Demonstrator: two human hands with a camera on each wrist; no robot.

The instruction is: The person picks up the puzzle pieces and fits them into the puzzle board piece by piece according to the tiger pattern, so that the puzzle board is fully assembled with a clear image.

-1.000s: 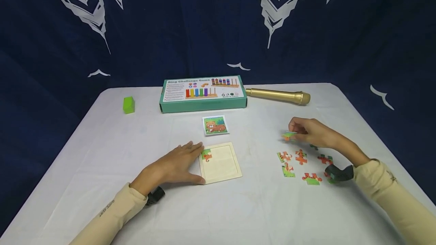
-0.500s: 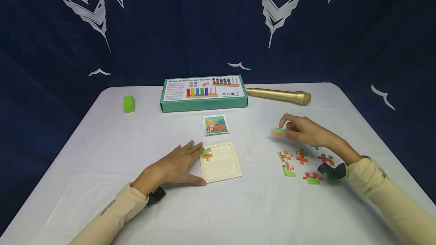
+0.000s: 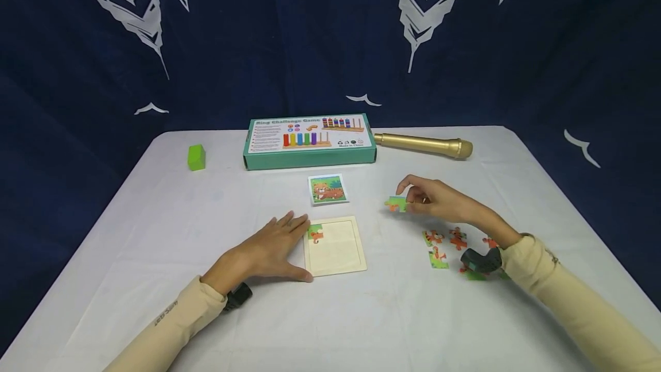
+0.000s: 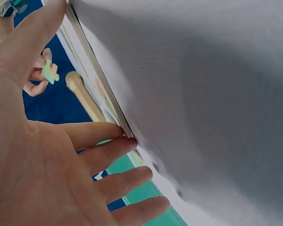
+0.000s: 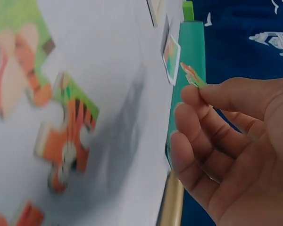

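My right hand [image 3: 439, 198] pinches a green and orange jigsaw piece [image 3: 396, 204] between thumb and forefinger, held above the table to the right of the puzzle board. In the right wrist view the piece [image 5: 192, 76] shows nearly edge-on at the fingertips. The pale wooden puzzle board [image 3: 335, 251] has one piece [image 3: 315, 233] in its upper left corner. My left hand [image 3: 276, 248] lies with fingers spread along the board's left edge; in the left wrist view, fingers and thumb touch the board's edge [image 4: 101, 75]. Behind the board lies a tiger picture card [image 3: 328, 189].
Several loose tiger puzzle pieces [image 3: 439, 260] lie under and near the right forearm, some partly hidden. A green Ring Challenge Game box [image 3: 310, 158] stands at the back, beside a gold microphone [image 3: 426, 145]. A green block [image 3: 196, 157] sits at the back left.
My right hand has carried the jigsaw piece leftward, away from the loose pieces toward the board. The left hand has stayed at the board's edge.
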